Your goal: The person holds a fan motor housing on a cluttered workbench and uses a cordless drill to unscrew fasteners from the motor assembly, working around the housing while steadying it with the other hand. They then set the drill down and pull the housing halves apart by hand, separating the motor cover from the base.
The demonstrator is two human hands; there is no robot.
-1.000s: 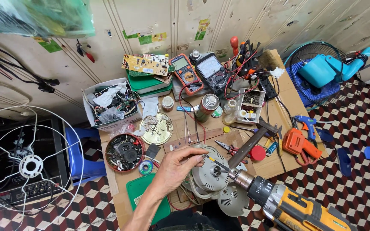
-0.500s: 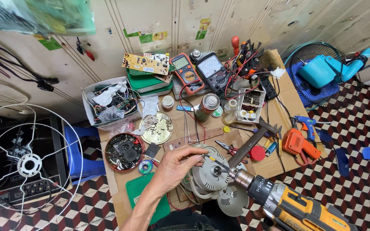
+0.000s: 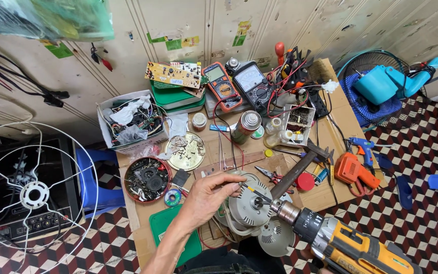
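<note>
The left hand (image 3: 206, 195) pinches the grey fan motor (image 3: 252, 205) near the middle of the table. The yellow drill (image 3: 340, 241) touches it; its hand is hidden. Far left, a white box (image 3: 108, 133) holds wires; a round tin (image 3: 147, 178) holds small parts.

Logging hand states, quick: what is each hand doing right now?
Left hand: fingers curled, resting on the grey fan motor, steadying it.
Right hand: out of view; only the yellow drill shows.
</note>
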